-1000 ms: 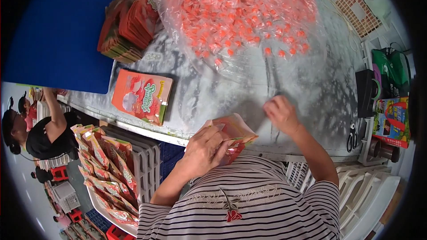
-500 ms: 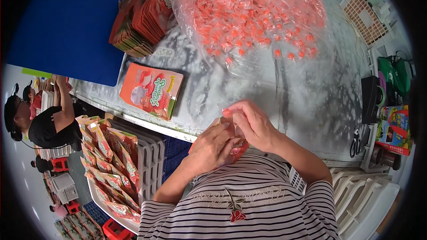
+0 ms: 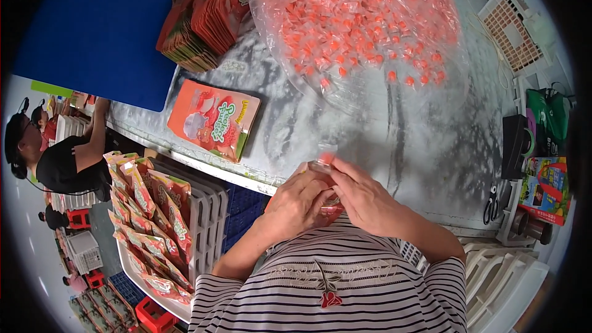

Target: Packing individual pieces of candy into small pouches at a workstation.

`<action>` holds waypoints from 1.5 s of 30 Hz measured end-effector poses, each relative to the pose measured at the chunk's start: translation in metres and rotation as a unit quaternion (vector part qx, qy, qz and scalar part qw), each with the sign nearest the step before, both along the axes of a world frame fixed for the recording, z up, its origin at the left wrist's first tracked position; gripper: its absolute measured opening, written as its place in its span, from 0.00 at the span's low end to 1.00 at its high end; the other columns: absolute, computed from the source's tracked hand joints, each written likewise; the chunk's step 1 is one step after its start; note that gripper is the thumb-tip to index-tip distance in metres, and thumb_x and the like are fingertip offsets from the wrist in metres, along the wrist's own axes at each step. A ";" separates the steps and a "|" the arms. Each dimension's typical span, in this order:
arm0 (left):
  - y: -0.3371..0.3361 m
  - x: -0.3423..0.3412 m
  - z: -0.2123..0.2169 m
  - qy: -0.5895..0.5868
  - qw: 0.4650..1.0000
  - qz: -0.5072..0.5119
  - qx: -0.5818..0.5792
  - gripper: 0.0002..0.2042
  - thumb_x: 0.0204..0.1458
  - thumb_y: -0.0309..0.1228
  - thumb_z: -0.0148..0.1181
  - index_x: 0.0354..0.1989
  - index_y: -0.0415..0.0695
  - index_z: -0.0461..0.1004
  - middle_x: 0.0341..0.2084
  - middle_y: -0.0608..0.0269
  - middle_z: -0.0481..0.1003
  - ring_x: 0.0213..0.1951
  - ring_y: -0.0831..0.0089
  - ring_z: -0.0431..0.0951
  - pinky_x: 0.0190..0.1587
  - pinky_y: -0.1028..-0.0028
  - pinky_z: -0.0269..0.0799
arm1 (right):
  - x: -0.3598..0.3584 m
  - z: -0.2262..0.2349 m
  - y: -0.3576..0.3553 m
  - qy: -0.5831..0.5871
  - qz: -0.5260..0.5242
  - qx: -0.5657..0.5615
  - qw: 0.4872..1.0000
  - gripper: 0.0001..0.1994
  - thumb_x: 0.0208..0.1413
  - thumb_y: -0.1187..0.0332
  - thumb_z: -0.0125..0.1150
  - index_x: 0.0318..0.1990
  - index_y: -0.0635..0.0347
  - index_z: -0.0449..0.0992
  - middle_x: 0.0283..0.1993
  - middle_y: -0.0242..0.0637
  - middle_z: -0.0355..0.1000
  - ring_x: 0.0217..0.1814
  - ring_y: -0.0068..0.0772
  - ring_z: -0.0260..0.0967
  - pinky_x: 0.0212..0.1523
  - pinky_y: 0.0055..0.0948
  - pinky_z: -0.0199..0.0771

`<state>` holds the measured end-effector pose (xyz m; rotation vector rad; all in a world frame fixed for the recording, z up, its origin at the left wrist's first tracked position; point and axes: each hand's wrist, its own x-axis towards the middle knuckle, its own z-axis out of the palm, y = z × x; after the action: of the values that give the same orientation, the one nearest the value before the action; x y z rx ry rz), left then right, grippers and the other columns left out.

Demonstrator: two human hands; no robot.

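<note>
My left hand (image 3: 295, 203) is closed around a red printed pouch (image 3: 332, 205) held against my striped shirt at the table's edge. Most of that pouch is hidden by my fingers. At its mouth, my right hand (image 3: 373, 205) pinches a small clear-wrapped orange-red candy (image 3: 326, 157), slightly blurred. Beyond my hands, a heap of the same wrapped candies (image 3: 345, 21) lies in and on a clear plastic bag (image 3: 345, 95). A flat orange-red pouch (image 3: 206, 117) lies on the table to the left, with stacks of similar pouches (image 3: 216, 21) behind it.
A blue panel (image 3: 92, 31) covers the far left. Left of me, a white tray (image 3: 131, 265) of upright plump pouches rests beside stacked trays (image 3: 213, 209). Scissors (image 3: 491, 205) hang at the right edge, near a white basket (image 3: 515, 28). A co-worker in black (image 3: 71, 166) works at left.
My right hand has turned and shifted slightly down and right over the pouch, the candy showing past its fingertips. The view has swung slightly, moving the table things right.
</note>
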<state>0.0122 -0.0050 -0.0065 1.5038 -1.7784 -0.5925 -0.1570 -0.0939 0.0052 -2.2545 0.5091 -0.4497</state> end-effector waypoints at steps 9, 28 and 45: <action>-0.002 -0.004 0.011 -0.066 0.993 -0.016 -0.098 0.07 0.44 0.23 0.65 0.30 0.37 0.73 0.25 0.55 0.70 0.27 0.57 0.74 0.40 0.61 0.73 | -0.015 -0.001 -0.038 -0.087 -0.147 0.171 0.970 0.07 0.58 0.76 0.56 0.43 0.65 0.72 0.42 0.42 0.72 0.37 0.29 0.74 0.39 0.26 0.72; 0.003 0.007 0.031 -0.076 0.981 0.053 -0.171 0.14 0.41 0.20 0.68 0.38 0.35 0.75 0.31 0.52 0.74 0.36 0.52 0.78 0.35 0.61 0.75 | -0.011 -0.008 -0.072 -0.114 -0.232 0.204 0.944 0.11 0.60 0.73 0.55 0.48 0.66 0.70 0.32 0.29 0.70 0.25 0.15 0.61 0.26 0.18 0.64; -0.010 -0.034 0.024 -0.066 0.962 -0.086 -0.251 0.14 0.35 0.20 0.70 0.33 0.32 0.77 0.28 0.54 0.75 0.25 0.64 0.76 0.25 0.68 0.72 | 0.013 0.062 -0.058 0.290 0.245 0.042 0.924 0.10 0.45 0.76 0.57 0.37 0.68 0.74 0.36 0.52 0.74 0.40 0.52 0.73 0.39 0.40 0.74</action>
<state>-0.0222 -0.0148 0.0179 1.0644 -1.9864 -0.1009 -0.1442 -0.1524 0.0669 -2.3047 0.2213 0.5016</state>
